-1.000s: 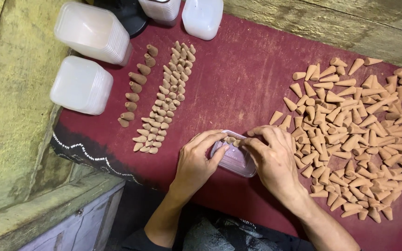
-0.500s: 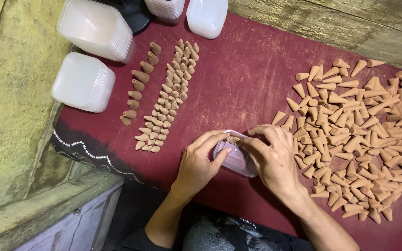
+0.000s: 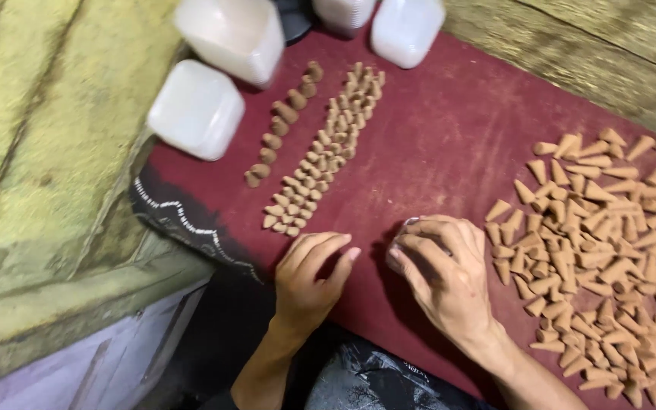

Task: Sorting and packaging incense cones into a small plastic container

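My right hand covers and grips a small clear plastic box, of which only the left rim shows under my fingers. My left hand lies flat on the dark red cloth just left of the box, fingers apart, holding nothing. A large loose pile of tan cones spreads out to the right of my right hand. Beyond my left hand, small tan cones stand in tidy rows, with a single row of larger brown cones beside them.
Stacks of white plastic containers stand at the cloth's far left corner, more stacks at the back edge. The cloth's patterned hem hangs over the table edge on the left. Rough yellowish wall at the left.
My left hand has let go of the small box and now rests flat beside it. My right hand has closed over the box. The view has shifted so everything sits further right.
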